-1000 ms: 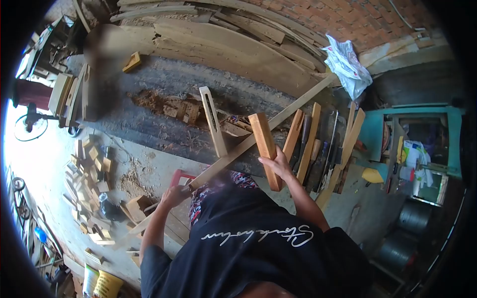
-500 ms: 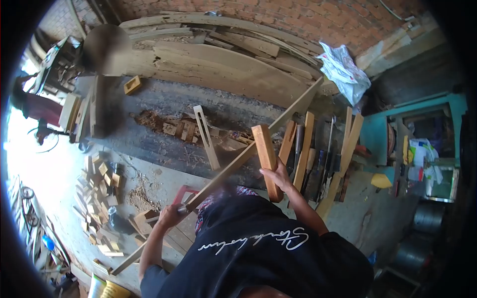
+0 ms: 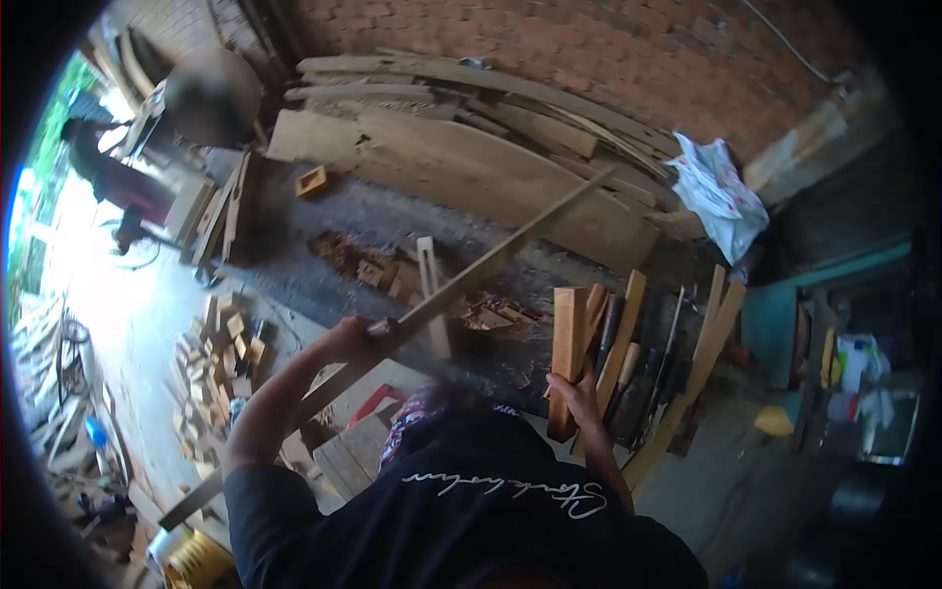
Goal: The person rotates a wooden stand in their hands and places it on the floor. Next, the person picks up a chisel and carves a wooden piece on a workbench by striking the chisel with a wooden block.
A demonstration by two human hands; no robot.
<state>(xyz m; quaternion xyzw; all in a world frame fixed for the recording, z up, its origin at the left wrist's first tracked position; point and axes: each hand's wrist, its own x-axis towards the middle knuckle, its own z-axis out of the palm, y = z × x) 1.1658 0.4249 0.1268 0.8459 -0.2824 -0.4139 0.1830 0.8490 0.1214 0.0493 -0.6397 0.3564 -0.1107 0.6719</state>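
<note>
My left hand (image 3: 355,342) is closed round a long thin wooden strip (image 3: 471,277) that slants across the view, with a small metallic piece by the fingers. A thick reddish wood block (image 3: 567,339) stands nearly upright in my right hand (image 3: 577,393), gripped near its lower end. Between the hands, a slotted wooden piece (image 3: 429,270) rests on the dark workbench (image 3: 368,211), partly behind the strip. Just right of the block lie chisels and other tools (image 3: 610,329) among wooden bars (image 3: 623,324).
Behind the bench are stacked boards (image 3: 442,147) and a white plastic bag (image 3: 719,191). Small wood blocks (image 3: 211,363) lie heaped on the floor at left. A yellow wooden piece (image 3: 311,182) sits on the bench. Another person (image 3: 123,177) is at the far left.
My left hand has moved up and forward with the strip, which now reaches across the slotted piece. My right hand and the block have shifted right and down, and the view has turned.
</note>
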